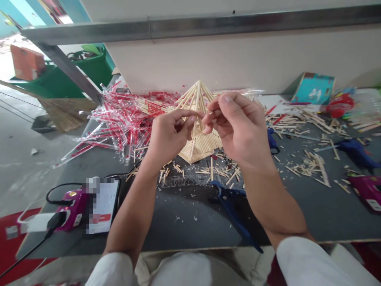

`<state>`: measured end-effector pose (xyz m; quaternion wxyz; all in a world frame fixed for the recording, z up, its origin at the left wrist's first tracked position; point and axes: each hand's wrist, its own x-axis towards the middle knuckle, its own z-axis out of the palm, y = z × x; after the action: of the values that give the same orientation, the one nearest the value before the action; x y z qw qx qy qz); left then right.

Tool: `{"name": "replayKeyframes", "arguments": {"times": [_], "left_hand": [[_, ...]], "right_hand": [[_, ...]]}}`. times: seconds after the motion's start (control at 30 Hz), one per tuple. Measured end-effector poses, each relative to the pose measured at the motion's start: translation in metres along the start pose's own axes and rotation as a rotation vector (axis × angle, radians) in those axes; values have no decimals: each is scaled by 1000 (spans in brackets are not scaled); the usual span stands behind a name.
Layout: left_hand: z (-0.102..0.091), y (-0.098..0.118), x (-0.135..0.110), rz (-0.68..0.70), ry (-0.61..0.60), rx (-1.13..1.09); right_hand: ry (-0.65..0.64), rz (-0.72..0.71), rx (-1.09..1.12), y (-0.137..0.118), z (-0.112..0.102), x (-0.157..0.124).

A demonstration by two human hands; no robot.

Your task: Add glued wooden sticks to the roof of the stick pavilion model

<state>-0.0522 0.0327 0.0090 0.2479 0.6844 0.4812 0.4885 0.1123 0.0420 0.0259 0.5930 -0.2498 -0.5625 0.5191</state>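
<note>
The left hand (171,135) and the right hand (238,127) each close a fingertip grip on a thin pale wooden stick (199,116), raised before the stick-built wooden pyramid (202,145) standing on the dark grey desk (184,222). Pinching both ends probably steadies so slender a piece.

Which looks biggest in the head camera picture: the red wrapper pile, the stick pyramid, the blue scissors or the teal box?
1. red wrapper pile, clearly the largest.
2. stick pyramid and blue scissors: about alike. The scissors lie nearer the camera, so I won't rank them.
3. teal box, smallest, though farthest back.
</note>
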Motion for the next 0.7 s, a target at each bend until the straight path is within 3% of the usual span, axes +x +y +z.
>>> {"name": "replayKeyframes", "arguments": {"times": [0.37, 0.7], "left_hand": [[-2, -4, 1, -48, -2, 88], [-1, -2, -2, -25, -69, 321]], "right_hand": [[8, 38, 6, -8, -18, 6], [208, -240, -320, -22, -68, 20]]}}
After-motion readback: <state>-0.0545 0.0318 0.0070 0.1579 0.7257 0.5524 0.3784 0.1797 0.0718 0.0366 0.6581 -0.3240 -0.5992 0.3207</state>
